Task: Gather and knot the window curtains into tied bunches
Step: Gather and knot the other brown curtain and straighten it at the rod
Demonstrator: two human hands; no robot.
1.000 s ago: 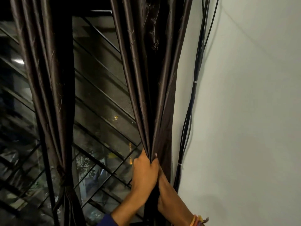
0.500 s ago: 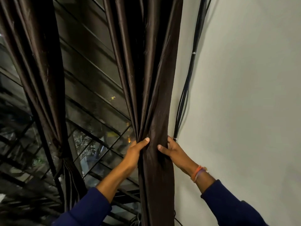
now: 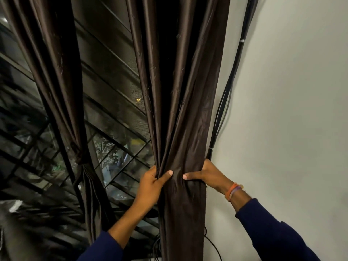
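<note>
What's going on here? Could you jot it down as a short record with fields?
scene: a person at a window at night
right curtain: gathered into a bunch, not yet knotted
left hand: grips the bunch from the left
right hand: grips it from the right, by the wall
left curtain: already tied
cables: run down the wall beside the right curtain
wristbands: on the right wrist

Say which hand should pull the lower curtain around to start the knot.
Probably the left hand: it grips the right curtain on the open window side. The right hand is hemmed in by wall and cables.
</note>
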